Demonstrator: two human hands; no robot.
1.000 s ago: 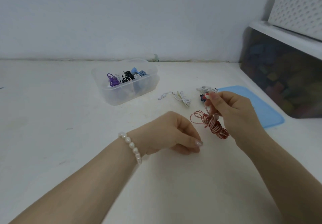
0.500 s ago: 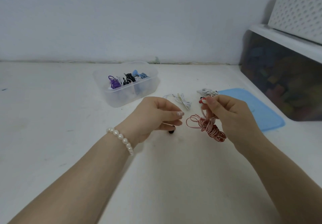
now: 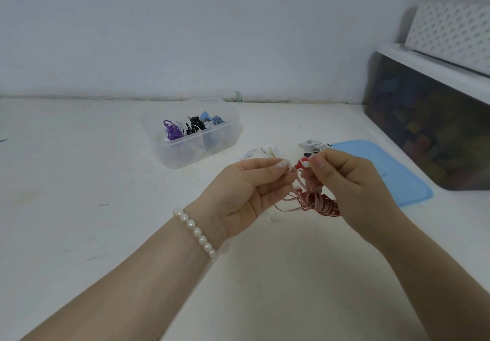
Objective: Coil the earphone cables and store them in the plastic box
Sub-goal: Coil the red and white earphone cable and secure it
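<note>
Pinching red earphone cable (image 3: 318, 202) in both hands (image 3: 246, 189) (image 3: 350, 181), I'd wrap loose loops snugly before boxing.

Colours and patterns on the white table (image 3: 79, 208)

We note a red-and-pink earphone cable (image 3: 318, 202) with a red-and-white earbud (image 3: 302, 163), purple (image 3: 173, 132), black (image 3: 195, 125) and light-blue (image 3: 216, 121) coils in the clear plastic box (image 3: 185, 152), a blue lid (image 3: 392, 173), and a white pearl bracelet (image 3: 196, 232).
</note>
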